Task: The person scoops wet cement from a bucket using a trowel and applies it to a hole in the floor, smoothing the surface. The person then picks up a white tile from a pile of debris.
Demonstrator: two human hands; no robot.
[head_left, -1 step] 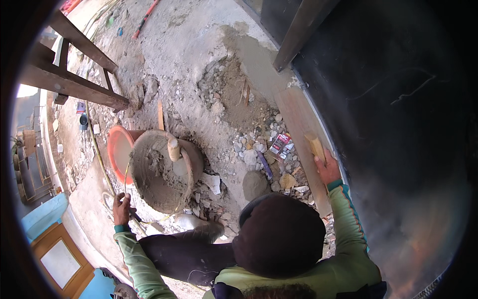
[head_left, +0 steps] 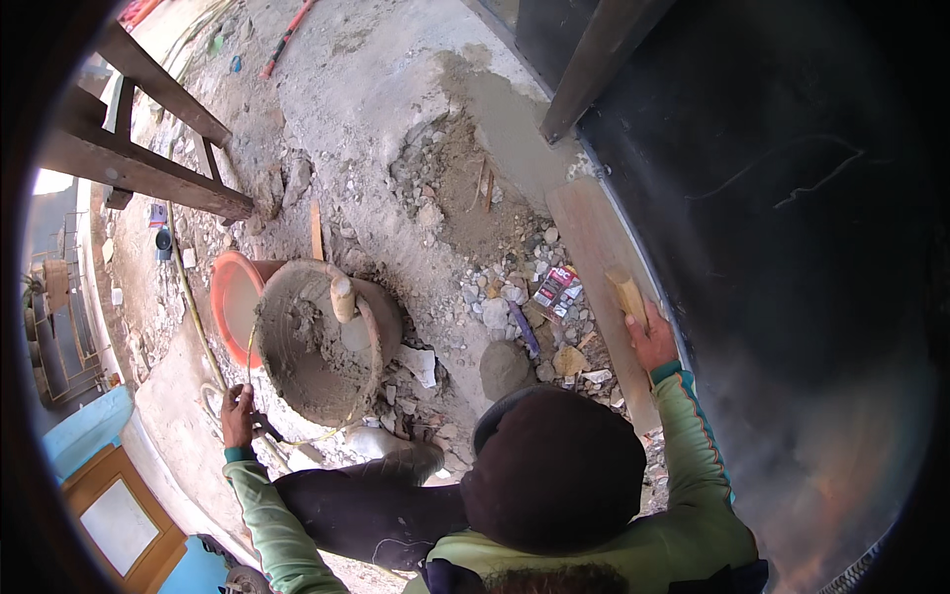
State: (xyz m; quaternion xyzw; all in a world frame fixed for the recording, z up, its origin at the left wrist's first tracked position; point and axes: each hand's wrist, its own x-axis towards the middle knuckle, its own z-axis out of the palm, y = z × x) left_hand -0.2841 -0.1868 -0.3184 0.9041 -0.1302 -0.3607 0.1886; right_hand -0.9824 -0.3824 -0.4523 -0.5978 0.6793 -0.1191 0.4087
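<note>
in the head view, rough, rubble-strewn ground [head_left: 346, 89] meets a dark panel [head_left: 792, 247] on the right. a long wooden board [head_left: 594, 233] lies beside the panel, its long axis running from near to far and leaning slightly left. the right hand [head_left: 653, 340] is at its near half, clasping the pale wooden handle [head_left: 625, 291] on top, so the handle points far-left from the fingers. the left hand [head_left: 237, 416], well apart from the board, pinches a thin rod [head_left: 251, 358] beside the mortar bucket [head_left: 390, 309]; the right is clearly nearer the board.
</note>
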